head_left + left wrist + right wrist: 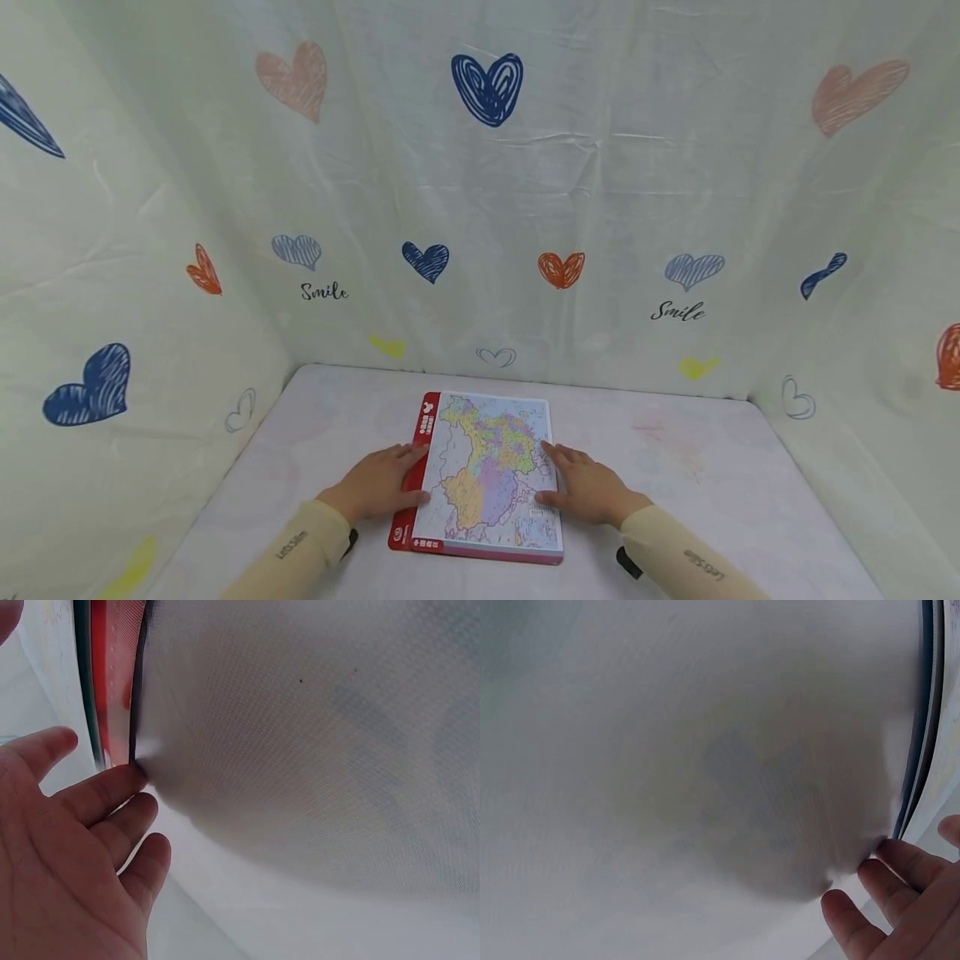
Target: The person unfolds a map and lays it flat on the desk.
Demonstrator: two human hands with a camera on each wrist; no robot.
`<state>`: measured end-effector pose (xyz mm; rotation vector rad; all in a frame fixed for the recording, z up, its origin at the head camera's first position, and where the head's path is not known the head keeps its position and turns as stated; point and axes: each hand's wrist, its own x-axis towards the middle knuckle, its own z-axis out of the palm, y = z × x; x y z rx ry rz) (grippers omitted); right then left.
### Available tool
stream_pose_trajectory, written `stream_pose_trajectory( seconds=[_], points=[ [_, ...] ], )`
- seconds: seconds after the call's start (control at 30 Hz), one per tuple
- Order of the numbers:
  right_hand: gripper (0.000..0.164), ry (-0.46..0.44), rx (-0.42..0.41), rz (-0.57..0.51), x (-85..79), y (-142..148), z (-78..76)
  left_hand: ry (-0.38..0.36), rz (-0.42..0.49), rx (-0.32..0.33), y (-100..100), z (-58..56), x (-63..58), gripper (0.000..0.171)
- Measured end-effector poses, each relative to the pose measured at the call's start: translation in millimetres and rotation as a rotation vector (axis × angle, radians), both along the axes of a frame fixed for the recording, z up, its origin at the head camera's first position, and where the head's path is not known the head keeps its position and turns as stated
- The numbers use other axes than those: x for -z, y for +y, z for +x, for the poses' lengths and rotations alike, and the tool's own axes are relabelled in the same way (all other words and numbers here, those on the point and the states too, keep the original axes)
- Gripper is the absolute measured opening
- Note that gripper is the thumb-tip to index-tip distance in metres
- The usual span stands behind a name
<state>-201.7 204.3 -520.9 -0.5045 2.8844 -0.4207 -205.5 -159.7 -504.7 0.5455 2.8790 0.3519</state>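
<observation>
Where a colourful map board [491,475] lies flat on the white counter [660,467], the left hand [381,483] touches one long side and the right hand [588,487] the other. Neither of the hands is gripping: the fingers are extended and a little spread, with the tips against the board's sides. On the left, fingertips and thumb rest at the red strip [422,450] that runs down that edge, its white lettering turned sideways; on the right, thumb and fingertips meet the map's own margin. Seen from the left wrist, the board's side shows several layers — pale, dark green and red — and a fingertip touches there. From the right wrist, fingertips reach the bottom of a dark, layered edge.

Both forearms wear cream sleeves [288,550] with dark print, and a black band [628,563] shows below the right cuff. Behind the counter hangs a pale cloth [615,192] patterned with blue, red, pink and yellow hearts [487,90] — the word "Smile" appears on it twice.
</observation>
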Motion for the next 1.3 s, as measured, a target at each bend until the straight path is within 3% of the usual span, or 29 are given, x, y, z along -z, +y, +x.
stream_pose_trajectory(
  seconds=[0.33,0.57,0.83,1.03,1.3],
  points=[
    [0.091,-0.008,-0.005,-0.020,-3.9,-8,3.1,-0.012,0.086,-0.029,0,-0.2,-3.5,0.079],
    [0.091,0.008,-0.013,-0.017,-7.3,-9,4.1,-0.013,0.144,-0.071,2,-2.9,0.7,0.079],
    [0.094,0.036,-0.013,-0.030,-9.2,-10,5.0,-0.029,0.286,-0.119,4,-1.1,-2.1,0.077],
    [0.099,0.046,-0.002,-0.163,-8.0,-10,6.3,-0.062,0.361,-0.154,5,-2.5,-2.1,0.078],
    [0.102,-0.017,0.083,-0.413,-7.5,-12,2.4,-0.197,0.499,-0.239,4,-8.0,-5.2,0.083]
  ],
)
